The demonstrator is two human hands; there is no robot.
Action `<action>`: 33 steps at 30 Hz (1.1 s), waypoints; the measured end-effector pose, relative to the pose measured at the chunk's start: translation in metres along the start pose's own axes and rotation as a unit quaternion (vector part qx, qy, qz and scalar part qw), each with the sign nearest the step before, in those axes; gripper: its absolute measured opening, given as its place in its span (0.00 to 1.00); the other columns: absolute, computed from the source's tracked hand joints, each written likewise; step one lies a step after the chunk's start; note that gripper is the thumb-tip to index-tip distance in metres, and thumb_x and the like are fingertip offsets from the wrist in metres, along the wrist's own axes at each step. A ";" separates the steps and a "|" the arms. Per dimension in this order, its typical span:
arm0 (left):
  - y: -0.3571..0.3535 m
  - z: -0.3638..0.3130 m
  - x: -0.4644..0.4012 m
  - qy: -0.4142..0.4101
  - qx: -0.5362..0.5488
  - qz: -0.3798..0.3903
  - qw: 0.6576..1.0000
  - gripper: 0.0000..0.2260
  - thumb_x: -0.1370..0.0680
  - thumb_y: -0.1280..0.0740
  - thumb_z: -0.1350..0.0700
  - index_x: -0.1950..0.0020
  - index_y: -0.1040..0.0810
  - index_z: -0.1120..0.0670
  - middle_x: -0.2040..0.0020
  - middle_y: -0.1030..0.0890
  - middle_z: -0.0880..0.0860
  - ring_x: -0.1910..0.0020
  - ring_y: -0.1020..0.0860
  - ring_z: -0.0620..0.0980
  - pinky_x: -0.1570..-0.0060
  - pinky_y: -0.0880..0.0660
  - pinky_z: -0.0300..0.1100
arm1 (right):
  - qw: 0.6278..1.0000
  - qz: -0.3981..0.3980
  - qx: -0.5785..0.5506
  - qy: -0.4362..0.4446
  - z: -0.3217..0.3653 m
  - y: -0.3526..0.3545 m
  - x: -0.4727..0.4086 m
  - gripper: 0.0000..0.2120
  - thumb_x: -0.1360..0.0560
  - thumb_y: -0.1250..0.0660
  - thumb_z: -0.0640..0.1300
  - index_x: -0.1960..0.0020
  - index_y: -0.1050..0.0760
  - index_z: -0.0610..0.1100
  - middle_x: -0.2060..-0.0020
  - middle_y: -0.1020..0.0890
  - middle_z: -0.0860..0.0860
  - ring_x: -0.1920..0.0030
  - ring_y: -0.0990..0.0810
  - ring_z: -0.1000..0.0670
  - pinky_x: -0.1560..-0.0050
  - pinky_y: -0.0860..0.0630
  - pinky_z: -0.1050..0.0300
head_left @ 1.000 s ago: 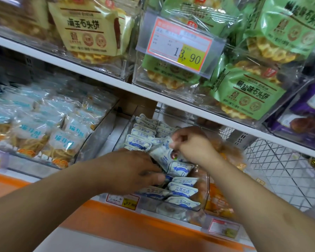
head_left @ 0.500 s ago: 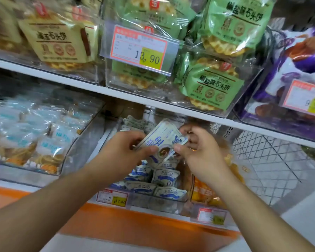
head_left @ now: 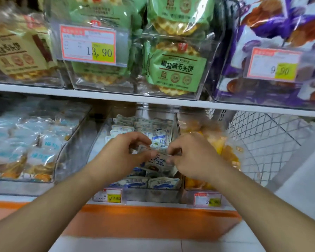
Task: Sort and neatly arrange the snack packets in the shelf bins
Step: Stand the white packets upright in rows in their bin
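A clear plastic bin on the lower shelf holds several small white-and-blue snack packets in rows. Both my hands are over the bin's middle. My left hand and my right hand pinch one white-and-blue packet between them, thumbs and fingertips on its opposite ends. The packet lies tilted just above the rows. More packets stand upright at the back of the bin.
Left bin holds light-blue biscuit bags; right bin holds orange snacks. The upper shelf carries yellow, green and purple bags behind price tags. A wire basket sits at the right. An orange strip runs under the shelf front.
The packet held between both hands has come down from raised and flat-on to low and tilted, close to the rows. The view has shifted closer and to the right.
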State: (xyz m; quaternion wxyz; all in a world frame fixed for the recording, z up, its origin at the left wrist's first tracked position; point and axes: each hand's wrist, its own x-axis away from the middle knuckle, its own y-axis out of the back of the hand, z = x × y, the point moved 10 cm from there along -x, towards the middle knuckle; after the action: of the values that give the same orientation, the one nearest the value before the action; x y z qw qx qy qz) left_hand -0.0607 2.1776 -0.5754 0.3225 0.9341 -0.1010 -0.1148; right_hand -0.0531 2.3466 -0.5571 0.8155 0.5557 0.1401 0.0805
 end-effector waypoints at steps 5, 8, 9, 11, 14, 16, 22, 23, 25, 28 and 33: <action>-0.022 0.023 -0.001 0.046 0.005 0.076 0.996 0.11 0.29 0.20 0.47 0.51 0.18 0.45 0.62 0.16 0.43 0.64 0.19 0.41 0.61 0.21 0.41 | 0.998 -0.054 -0.031 0.020 -0.005 -0.003 0.006 0.03 0.27 0.21 0.50 0.59 0.12 0.53 0.66 0.19 0.62 0.54 0.22 0.60 0.45 0.27 0.63; -0.024 0.013 -0.002 0.028 0.025 0.091 0.995 0.10 0.28 0.21 0.51 0.49 0.17 0.47 0.57 0.13 0.43 0.59 0.16 0.41 0.55 0.18 0.47 | 0.987 -0.108 -0.116 -0.016 -0.015 0.008 0.009 0.02 0.27 0.21 0.48 0.58 0.12 0.52 0.66 0.19 0.62 0.59 0.21 0.66 0.57 0.30 0.71; -0.021 0.010 -0.003 0.023 0.018 0.074 0.997 0.09 0.28 0.21 0.51 0.51 0.17 0.48 0.61 0.14 0.44 0.64 0.18 0.40 0.62 0.20 0.43 | 0.990 -0.098 -0.099 -0.011 -0.015 0.007 0.008 0.03 0.26 0.21 0.50 0.58 0.12 0.53 0.65 0.17 0.61 0.57 0.21 0.63 0.54 0.27 0.66; -0.011 0.007 -0.005 0.019 -0.016 0.028 0.999 0.10 0.29 0.20 0.51 0.57 0.19 0.50 0.69 0.19 0.47 0.75 0.26 0.42 0.73 0.31 0.39 | 0.999 -0.038 -0.027 -0.006 -0.013 0.000 0.008 0.03 0.25 0.23 0.52 0.55 0.13 0.54 0.57 0.15 0.58 0.47 0.22 0.55 0.40 0.27 0.55; -0.013 0.005 -0.008 0.008 -0.060 0.036 0.997 0.11 0.28 0.22 0.46 0.56 0.20 0.49 0.66 0.19 0.52 0.69 0.23 0.51 0.70 0.29 0.50 | 0.998 0.039 -0.028 -0.040 -0.023 -0.005 0.011 0.18 0.23 0.25 0.52 0.34 0.20 0.55 0.38 0.20 0.55 0.36 0.26 0.52 0.37 0.31 0.56; -0.030 0.002 -0.004 -0.013 -0.139 0.097 0.985 0.09 0.24 0.27 0.43 0.55 0.20 0.47 0.65 0.20 0.50 0.66 0.22 0.48 0.65 0.26 0.49 | 0.993 0.018 -0.105 -0.053 -0.029 0.005 0.012 0.24 0.22 0.26 0.52 0.28 0.27 0.58 0.37 0.23 0.61 0.40 0.24 0.57 0.40 0.28 0.58; -0.060 0.011 -0.001 0.005 -0.224 0.200 0.954 0.12 0.19 0.35 0.41 0.53 0.20 0.47 0.62 0.19 0.49 0.60 0.20 0.47 0.54 0.21 0.53 | 0.994 0.033 -0.087 -0.057 -0.033 0.001 0.020 0.22 0.19 0.30 0.52 0.26 0.30 0.58 0.28 0.29 0.60 0.32 0.25 0.51 0.30 0.26 0.43; -0.059 0.010 -0.002 0.000 -0.222 0.202 0.954 0.13 0.19 0.36 0.39 0.51 0.19 0.46 0.60 0.18 0.48 0.59 0.19 0.46 0.53 0.20 0.52 | 0.993 0.037 -0.093 -0.057 -0.033 0.001 0.020 0.22 0.18 0.31 0.53 0.26 0.31 0.59 0.26 0.31 0.60 0.32 0.25 0.49 0.30 0.26 0.41; -0.051 0.001 -0.005 -0.009 -0.185 0.178 0.966 0.16 0.20 0.38 0.34 0.48 0.18 0.43 0.56 0.17 0.44 0.57 0.20 0.41 0.53 0.21 0.46 | 0.994 0.031 -0.085 -0.054 -0.034 0.003 0.019 0.23 0.17 0.33 0.52 0.24 0.33 0.59 0.24 0.34 0.60 0.28 0.29 0.50 0.26 0.31 0.47; -0.033 -0.007 -0.022 -0.003 -0.103 0.090 0.991 0.17 0.19 0.41 0.35 0.44 0.19 0.42 0.52 0.18 0.43 0.54 0.21 0.39 0.50 0.23 0.43 | 0.994 0.031 -0.075 -0.069 -0.042 0.002 0.018 0.25 0.16 0.35 0.51 0.20 0.36 0.57 0.21 0.35 0.58 0.23 0.35 0.51 0.28 0.36 0.56; -0.062 0.022 -0.053 0.070 -0.064 0.149 0.984 0.19 0.16 0.43 0.38 0.32 0.23 0.44 0.34 0.21 0.45 0.37 0.23 0.46 0.34 0.29 0.44 | 0.990 0.036 -0.114 -0.082 -0.053 -0.005 0.024 0.23 0.15 0.36 0.48 0.22 0.34 0.59 0.21 0.34 0.58 0.32 0.22 0.46 0.32 0.24 0.47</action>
State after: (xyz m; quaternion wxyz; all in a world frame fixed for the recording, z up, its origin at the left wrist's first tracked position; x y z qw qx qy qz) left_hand -0.1099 2.2262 -0.6230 0.4018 0.8917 -0.2083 -0.0061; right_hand -0.0472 2.3989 -0.5830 0.8788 0.4686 0.0431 0.0793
